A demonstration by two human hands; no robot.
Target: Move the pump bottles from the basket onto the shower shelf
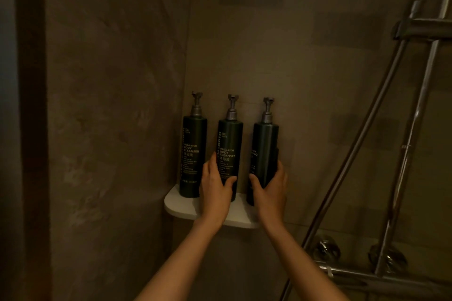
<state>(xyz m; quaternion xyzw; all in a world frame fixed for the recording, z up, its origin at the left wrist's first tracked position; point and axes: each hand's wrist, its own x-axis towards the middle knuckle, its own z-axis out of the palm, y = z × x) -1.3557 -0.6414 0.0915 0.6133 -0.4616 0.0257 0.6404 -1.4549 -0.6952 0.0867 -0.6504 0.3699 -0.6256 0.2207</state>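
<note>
Head view: three dark pump bottles upright in a row on the white shower shelf (181,205). Left bottle (193,154) stands free in the wall corner. Left hand (215,188) wraps the middle bottle (230,151); right hand (270,190) wraps the right bottle (265,151), likely to square both up. Right bottle's base sits near the shelf's outer end, little margin there. Shower hose (362,144) hangs well apart. Basket not in view.
</note>
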